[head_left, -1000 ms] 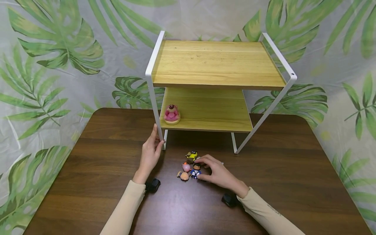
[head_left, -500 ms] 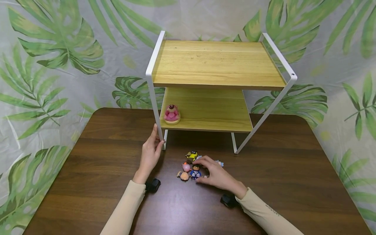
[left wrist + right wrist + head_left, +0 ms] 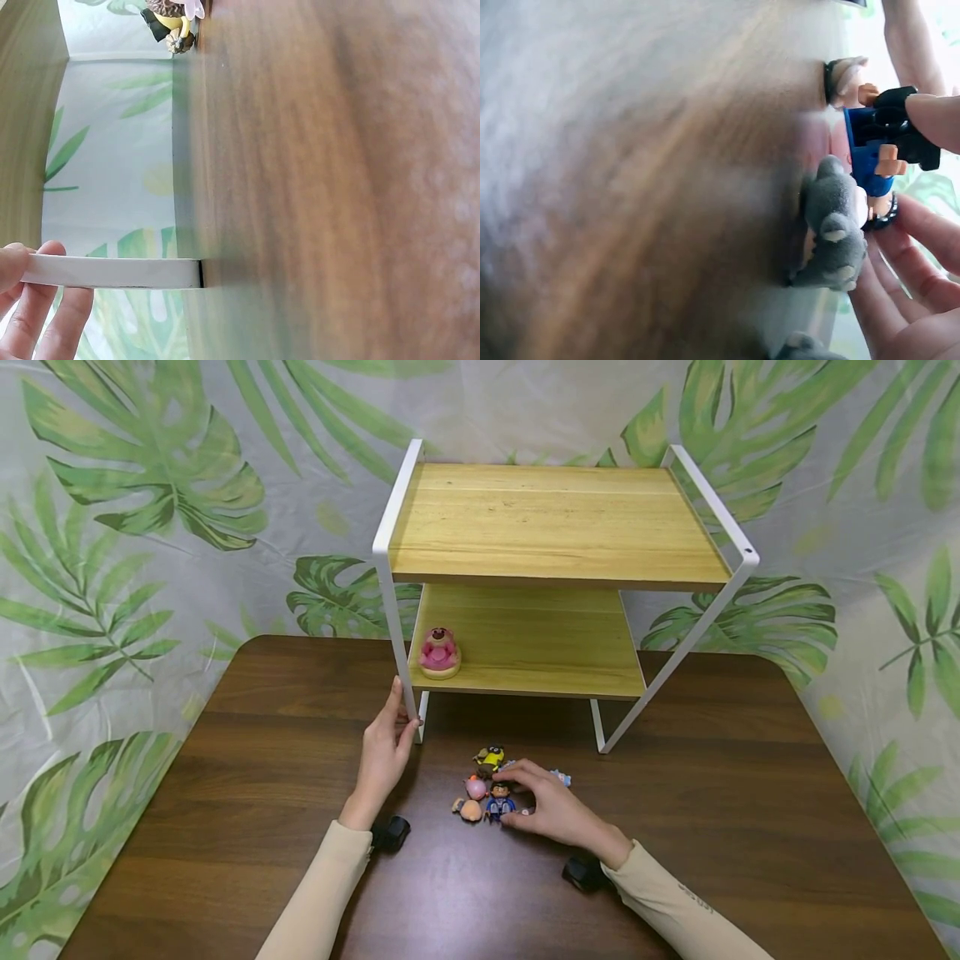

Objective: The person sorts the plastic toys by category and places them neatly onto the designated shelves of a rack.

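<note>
Left-wrist view: yellow figurine (image 3: 175,24) cut off; tabletop (image 3: 337,187) blurred.

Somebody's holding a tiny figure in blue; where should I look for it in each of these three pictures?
Head: just below and right of centre, the blue figure is held in the right hand.
Left wrist: it cannot be seen there.
Right wrist: upper right, the blue figure is pinched in that same hand.
Shared landmark: the brown wooden table shows in all three.
</note>
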{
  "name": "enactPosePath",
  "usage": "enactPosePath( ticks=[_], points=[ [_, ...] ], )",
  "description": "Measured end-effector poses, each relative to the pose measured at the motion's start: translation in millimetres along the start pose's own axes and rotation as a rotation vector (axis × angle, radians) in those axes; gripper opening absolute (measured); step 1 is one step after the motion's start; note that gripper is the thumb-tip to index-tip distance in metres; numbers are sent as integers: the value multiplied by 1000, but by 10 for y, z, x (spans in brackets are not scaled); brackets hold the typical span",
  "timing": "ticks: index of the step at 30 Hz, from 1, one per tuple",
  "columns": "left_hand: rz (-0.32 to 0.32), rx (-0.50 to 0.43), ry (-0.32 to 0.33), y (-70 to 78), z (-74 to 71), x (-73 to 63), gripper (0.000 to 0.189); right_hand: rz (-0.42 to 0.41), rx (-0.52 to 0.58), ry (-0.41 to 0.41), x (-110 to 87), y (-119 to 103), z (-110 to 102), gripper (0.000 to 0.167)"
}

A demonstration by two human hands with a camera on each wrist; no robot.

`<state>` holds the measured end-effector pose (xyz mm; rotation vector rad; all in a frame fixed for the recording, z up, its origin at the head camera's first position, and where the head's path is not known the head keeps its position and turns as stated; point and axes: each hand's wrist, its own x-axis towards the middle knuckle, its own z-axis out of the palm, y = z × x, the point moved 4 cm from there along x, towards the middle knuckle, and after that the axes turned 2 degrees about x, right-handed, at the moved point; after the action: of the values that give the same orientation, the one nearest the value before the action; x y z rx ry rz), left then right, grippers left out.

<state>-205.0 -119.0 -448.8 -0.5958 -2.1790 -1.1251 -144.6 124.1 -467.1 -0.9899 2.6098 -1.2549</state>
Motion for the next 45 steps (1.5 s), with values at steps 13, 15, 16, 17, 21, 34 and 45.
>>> enactPosePath(
  ticks=[13, 15, 16, 17, 21, 34, 45],
  points=[
    [-3, -5, -6, -10, 4, -4, 101, -59, 116, 39, 29, -77, -105, 48],
    [-4, -4, -7, -14, 5, -5, 101, -72, 136, 48, 39, -84, -128, 47],
    [-5, -4, -8, -15, 6, -4, 101, -80, 141, 52, 42, -88, -139, 47],
    [-5, -4, -8, -15, 7, -4, 101, -91, 146, 59, 45, -95, -152, 47],
    [-7, -10, -12, -5, 2, 5, 101, -126, 164, 79, 48, -124, -201, 46],
    [2, -6, 3, -9, 5, 2, 101, -211, 132, 131, 67, -214, -344, 49],
    [-16, -2, -3, -25, 9, -10, 102, -197, 184, 160, 82, -458, -483, 48]
  ],
)
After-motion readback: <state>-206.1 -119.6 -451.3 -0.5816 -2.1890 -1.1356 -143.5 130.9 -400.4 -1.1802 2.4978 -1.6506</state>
